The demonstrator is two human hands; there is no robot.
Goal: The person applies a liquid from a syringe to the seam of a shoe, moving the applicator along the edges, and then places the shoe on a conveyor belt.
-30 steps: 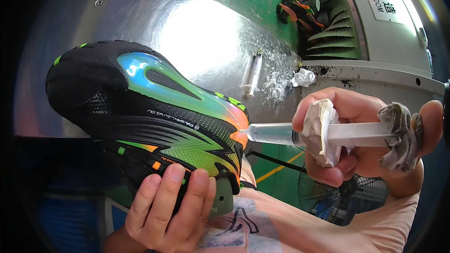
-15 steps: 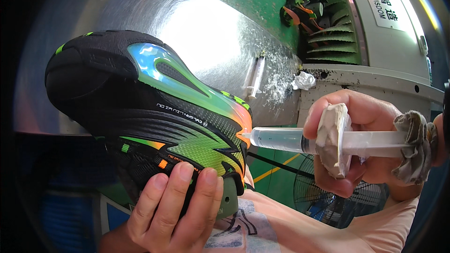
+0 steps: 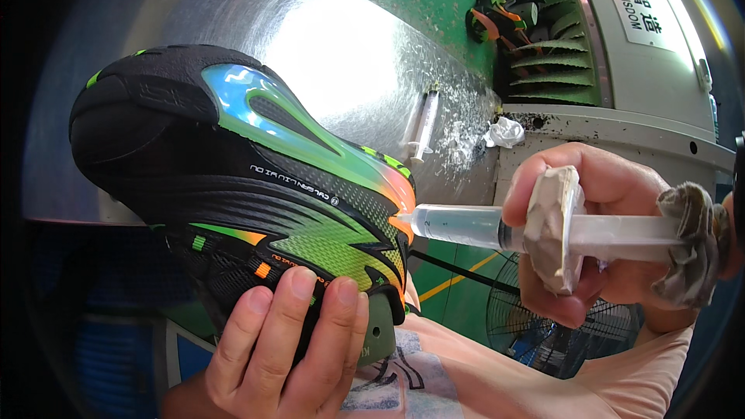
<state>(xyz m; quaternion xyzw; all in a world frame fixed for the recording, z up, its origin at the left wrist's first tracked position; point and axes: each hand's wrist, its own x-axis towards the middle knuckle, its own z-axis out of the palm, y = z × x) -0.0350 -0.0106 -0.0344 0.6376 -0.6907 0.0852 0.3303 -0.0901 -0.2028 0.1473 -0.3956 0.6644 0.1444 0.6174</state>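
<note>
A black sneaker with green and orange patterning is held on its side, its toe at the left and its sole facing up and away. My left hand grips it from below near the heel, fingers lying on the upper. In my right hand is a clear syringe with bluish liquid, its flange and plunger end wrapped in greyish padding. The syringe tip touches the orange heel end of the sole. A green tab or insert shows at the shoe's opening.
A shiny metal table carries a second syringe, a crumpled white wad and white residue. Beyond, a similar shoe sits on a green belt by a machine's strip curtain. A black fan stands below.
The sneaker has shifted slightly left and tilted a little with my left hand. The syringe tip stays against the heel, and its barrel has moved slightly left and up.
</note>
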